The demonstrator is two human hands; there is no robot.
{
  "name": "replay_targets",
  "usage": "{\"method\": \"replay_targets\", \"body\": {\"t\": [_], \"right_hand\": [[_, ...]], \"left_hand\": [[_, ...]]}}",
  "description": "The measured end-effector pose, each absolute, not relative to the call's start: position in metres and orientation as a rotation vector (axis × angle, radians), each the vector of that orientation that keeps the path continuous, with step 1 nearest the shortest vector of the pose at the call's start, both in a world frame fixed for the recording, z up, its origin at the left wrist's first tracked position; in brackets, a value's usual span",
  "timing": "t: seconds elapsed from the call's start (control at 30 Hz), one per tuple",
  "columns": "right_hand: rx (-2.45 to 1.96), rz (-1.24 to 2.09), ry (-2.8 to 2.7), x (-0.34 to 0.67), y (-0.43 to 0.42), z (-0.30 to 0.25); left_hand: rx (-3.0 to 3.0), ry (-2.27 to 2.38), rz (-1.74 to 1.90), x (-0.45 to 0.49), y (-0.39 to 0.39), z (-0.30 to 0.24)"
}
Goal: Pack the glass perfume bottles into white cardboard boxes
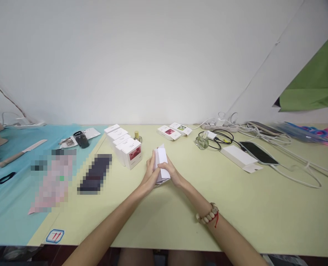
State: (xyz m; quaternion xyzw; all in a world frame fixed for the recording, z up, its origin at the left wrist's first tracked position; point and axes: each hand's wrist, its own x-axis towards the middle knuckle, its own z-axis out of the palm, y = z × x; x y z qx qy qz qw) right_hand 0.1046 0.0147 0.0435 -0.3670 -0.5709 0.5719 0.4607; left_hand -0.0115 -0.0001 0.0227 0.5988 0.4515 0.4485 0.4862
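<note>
A white cardboard box (163, 155) is between my two hands, above the front middle of the yellow-green table (236, 214). Its flaps stand up and its printing, if any, faces away from me. My left hand (151, 173) wraps the box's left side, with the thumb on the near face. From the right, my right hand (171, 173) grips it, thumb lying across the front. Left of my hands stands a row of white boxes (127, 149), the nearest with a red picture. Two flattened-looking boxes, one red-printed (169, 132) and one green-printed (181, 128), lie farther back.
Small glass bottles (202, 141) stand at the back. Right of them are black cables, a white box (239, 158), a phone (258, 153) and a power strip. On the left, a blue cloth (17, 199) bears a knife (22, 152), a dark jar (81, 139) and a hair tie.
</note>
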Motion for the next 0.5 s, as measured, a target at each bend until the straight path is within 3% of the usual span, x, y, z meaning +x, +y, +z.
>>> {"method": "replay_targets", "body": {"t": [0.5], "right_hand": [[-0.993,1.217,-1.504,0.1146,0.0237,0.0422]], "left_hand": [[1.384,1.084,1.045,-0.0114,0.0006,0.0266]]}}
